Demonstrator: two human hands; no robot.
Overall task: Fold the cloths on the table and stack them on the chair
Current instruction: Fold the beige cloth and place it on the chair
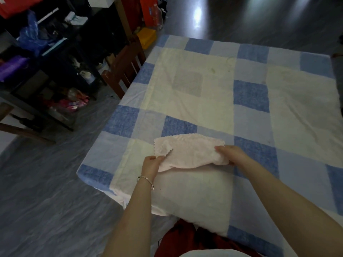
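Finding: the pink cloth sits at the near-left part of the counter; its far scalloped edge rests on the checked covering; its near edge is lifted and sags between your hands.

Grip: your left hand pinches the near-left corner, thumb on top; your right hand holds the right end, fingers curled round a bunched fold.

Assessment: the cloth appears mid-fold, judging by the layered edge at the left; it is not yet square.

Recommended practice for this step: draw your hands apart until the sag is taken up; match the lifted edge to the far edge before you lower it; lay it flat, then smooth the crease with an open palm; the fabric looks soft and fluffy, so it will likely slump if you let go early.

Destination: the chair stands at the counter's left side, well apart from the cloth; its seat is hidden, so any stack there cannot be confirmed.

Outstanding: pale cloths appear to lie flat further across the counter; judged as work remaining.
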